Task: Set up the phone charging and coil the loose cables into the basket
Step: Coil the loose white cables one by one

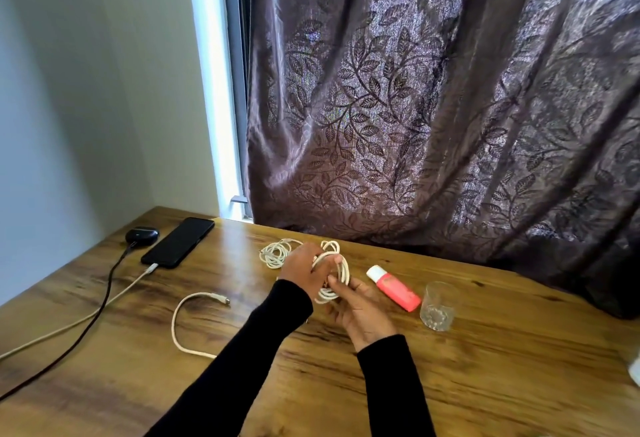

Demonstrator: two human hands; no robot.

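Two hands work one white cable [333,275] above the middle of the wooden table [485,360]: its loops are gathered into a coil held between them. The left hand [302,265] grips the coil from the left with fingers curled round the strands, and the right hand [360,312] holds it from below, thumb and fingers pinching the lower loops. The cable's free tail [194,319] trails left across the table, ending in a plug. Just behind the hands lies a second coiled white cable [275,253]. Farther left, a black phone [178,242] lies flat with a white charging lead [104,305] plugged in, beside a dark earbud case [142,235] with a black lead [100,301]. To the right lie a pink tube [393,287] and a clear glass [437,305]. Behind hangs a patterned curtain [450,107].
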